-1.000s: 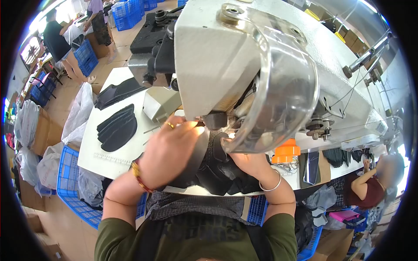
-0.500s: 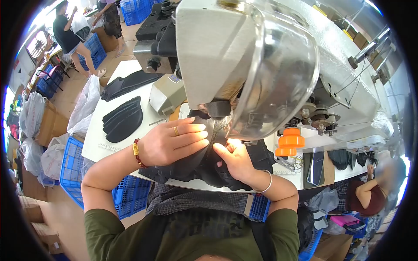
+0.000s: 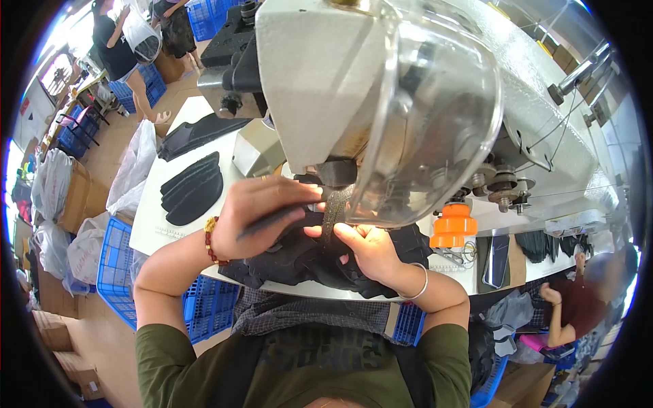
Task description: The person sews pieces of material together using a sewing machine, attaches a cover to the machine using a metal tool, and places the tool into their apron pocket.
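Note:
A grey sewing machine head (image 3: 320,81) with a clear guard (image 3: 435,115) stands over black fabric (image 3: 292,258) bunched at the table's front edge. Left of the needle area, my left hand (image 3: 262,214) is closed round a folded flap of the black fabric. My right hand (image 3: 371,251) pinches the fabric just right of a dark speckled strip (image 3: 335,214) that runs down from under the machine. The needle itself is hidden. Stacked black cut pieces (image 3: 192,189) lie on the white table (image 3: 151,228) at the left.
Blue crates (image 3: 114,262) stand below the table at the left, beside plastic bags (image 3: 135,170). An orange knob (image 3: 453,226) juts from the machine. A phone (image 3: 496,262) lies at the right. A co-worker (image 3: 578,302) sits far right; two people stand at the upper left.
My left hand has gone from lying flat on the fabric to gripping and lifting a flap of it. My right hand has barely moved. The co-worker's arms at the right have shifted.

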`<state>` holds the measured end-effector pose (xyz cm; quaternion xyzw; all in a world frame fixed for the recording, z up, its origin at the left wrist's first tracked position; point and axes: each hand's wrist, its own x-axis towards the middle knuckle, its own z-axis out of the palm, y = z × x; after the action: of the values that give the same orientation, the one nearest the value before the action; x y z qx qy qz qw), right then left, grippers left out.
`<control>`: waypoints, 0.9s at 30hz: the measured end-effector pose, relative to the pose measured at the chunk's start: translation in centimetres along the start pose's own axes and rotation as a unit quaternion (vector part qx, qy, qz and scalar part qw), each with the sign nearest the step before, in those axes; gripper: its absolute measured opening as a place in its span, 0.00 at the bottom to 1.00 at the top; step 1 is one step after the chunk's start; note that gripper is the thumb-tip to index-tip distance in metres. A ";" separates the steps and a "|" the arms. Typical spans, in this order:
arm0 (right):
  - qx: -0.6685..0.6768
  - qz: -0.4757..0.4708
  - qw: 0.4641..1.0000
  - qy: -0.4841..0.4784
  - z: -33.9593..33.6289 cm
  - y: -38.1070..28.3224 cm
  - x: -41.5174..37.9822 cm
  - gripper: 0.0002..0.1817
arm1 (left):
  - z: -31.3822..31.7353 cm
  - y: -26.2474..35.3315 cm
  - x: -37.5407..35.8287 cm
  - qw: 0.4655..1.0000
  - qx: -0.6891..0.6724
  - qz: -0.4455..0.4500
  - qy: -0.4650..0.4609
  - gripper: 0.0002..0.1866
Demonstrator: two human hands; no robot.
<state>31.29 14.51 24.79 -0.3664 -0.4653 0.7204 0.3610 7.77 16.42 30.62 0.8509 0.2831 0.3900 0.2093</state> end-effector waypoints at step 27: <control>0.043 0.021 0.998 0.043 1.1 1.7 0.0 0.07 | -0.8 -0.3 0.0 0.955 0.188 0.184 -0.135 0.21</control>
<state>30.03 13.61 23.55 -0.3912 -0.4103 0.7304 0.3809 7.04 16.78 30.91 0.9568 0.1591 0.2433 0.0061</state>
